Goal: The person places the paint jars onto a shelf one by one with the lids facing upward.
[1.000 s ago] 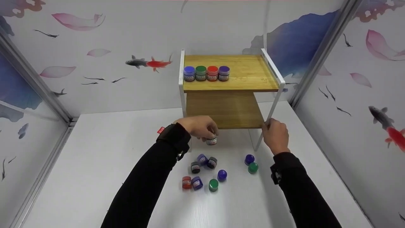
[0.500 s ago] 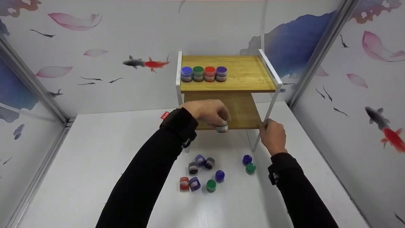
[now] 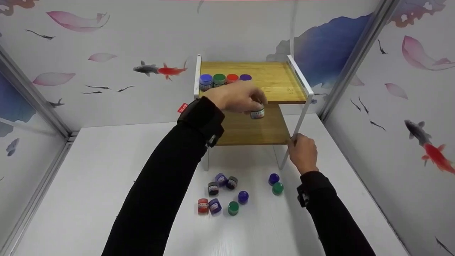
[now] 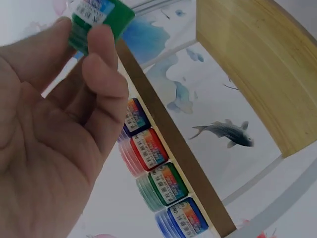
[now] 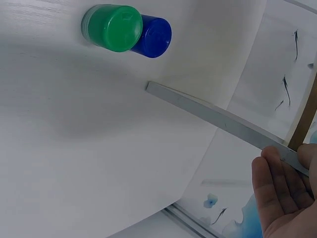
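Since the earlier frames, the left hand [image 3: 236, 97] has risen from the table to the front edge of the top shelf at frame centre. The two-tier rack [image 3: 280, 87] fills the upper centre. The right hand [image 3: 303, 152] grips its front right leg [image 3: 296, 129]. Left fingers pinch a green paint jar [image 4: 96, 20] just beside the shelved jar row [image 4: 158, 183].

Standing on the white desk [image 3: 106, 177]: a two-tier wooden shelf [image 3: 277, 85]. Sitting in a row on its top board: four jars [image 3: 219, 79]. Lying loose on the desk before it: nine more jars [image 3: 231, 193].
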The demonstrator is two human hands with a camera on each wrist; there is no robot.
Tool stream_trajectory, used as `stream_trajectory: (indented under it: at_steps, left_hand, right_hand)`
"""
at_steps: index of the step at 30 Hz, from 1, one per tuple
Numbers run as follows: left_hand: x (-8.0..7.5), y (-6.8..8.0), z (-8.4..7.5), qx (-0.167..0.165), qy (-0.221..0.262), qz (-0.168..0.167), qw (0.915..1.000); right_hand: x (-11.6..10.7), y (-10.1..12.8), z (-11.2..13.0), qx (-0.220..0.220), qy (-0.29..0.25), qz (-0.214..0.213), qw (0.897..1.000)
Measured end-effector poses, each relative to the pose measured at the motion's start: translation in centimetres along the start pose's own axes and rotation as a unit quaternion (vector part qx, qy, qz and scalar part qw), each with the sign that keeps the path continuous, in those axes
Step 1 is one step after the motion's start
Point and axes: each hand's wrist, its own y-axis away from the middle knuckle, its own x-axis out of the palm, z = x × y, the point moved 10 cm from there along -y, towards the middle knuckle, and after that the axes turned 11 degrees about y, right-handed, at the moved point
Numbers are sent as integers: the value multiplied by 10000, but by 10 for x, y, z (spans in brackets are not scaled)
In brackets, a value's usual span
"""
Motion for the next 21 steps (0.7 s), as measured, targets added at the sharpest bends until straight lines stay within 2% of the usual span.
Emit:
stream_trajectory:
  at_steps: [6,11,16,21]
  left_hand:
    - [-20,-8,-6,-24,-397,-478,9981]
    - [-31,-17,-5,-236,-551,-948,9937]
    - [-35,-27,-3,-472,-967,-1309,9855]
    - [-34,-34,-1,-508,-1144,-1484,9810]
  right_hand:
    - [1,0,2,67,7,-13,10000]
    - [2,-1,5,-27,8,44,10000]
    - [2,-1,3,22,21,79,10000]
    - [1,-1,1,9,-20,17,10000]
